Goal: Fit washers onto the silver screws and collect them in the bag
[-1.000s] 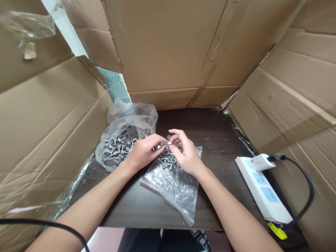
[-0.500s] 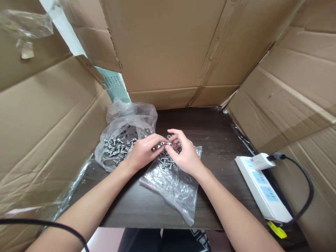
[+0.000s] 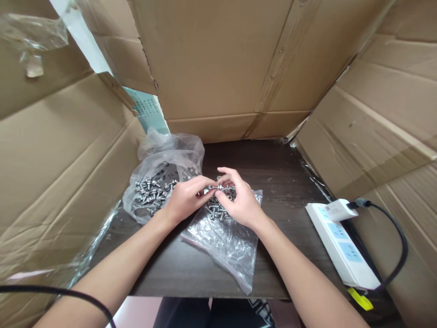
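Showing two hands, one bulky bag left, one flat bag near, one power strip right, uncountably many bolts.

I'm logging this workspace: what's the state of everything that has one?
Left hand: pinching a metal bolt
Right hand: curled beside the bolt, grip unclear
Cloudy bag: open, bolts inside
Flat bag: wrinkled, loose bolts at its far end
Charger: plugged into power strip, black cable attached
Power strip: two nearer sockets unused
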A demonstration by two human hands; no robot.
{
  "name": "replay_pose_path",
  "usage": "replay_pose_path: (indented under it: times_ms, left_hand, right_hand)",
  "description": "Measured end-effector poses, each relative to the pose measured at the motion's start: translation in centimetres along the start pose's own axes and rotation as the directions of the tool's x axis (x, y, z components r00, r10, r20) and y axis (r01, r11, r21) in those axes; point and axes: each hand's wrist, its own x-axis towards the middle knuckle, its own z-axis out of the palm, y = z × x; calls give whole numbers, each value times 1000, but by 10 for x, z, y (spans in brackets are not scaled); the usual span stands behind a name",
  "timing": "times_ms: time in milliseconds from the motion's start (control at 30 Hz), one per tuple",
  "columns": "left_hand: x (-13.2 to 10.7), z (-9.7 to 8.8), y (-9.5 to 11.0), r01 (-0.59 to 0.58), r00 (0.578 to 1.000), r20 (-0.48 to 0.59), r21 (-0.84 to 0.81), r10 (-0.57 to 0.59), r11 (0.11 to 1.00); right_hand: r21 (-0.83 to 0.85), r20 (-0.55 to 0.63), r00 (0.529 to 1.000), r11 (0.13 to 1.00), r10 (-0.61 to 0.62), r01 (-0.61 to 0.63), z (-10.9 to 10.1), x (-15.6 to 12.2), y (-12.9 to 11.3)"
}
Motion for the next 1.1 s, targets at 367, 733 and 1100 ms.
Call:
replay_pose_path:
  times_ms: [367,733,1100]
  left_hand:
    - [0,0,1,5,1000,-2,-10,-5,1000]
    - [-1,-1,1,2,1000,-2,-16,-2,1000]
    - [0,0,2,16,1000,-10,5,-16,1000]
  right_hand:
    - [-1,35,999,999,35,-35,0,-1,-2]
    - [11,2,1000,1000,8,-8,-2,0,-2]
    - [-14,22,1000,1000,12,-11,-1,-1,-2]
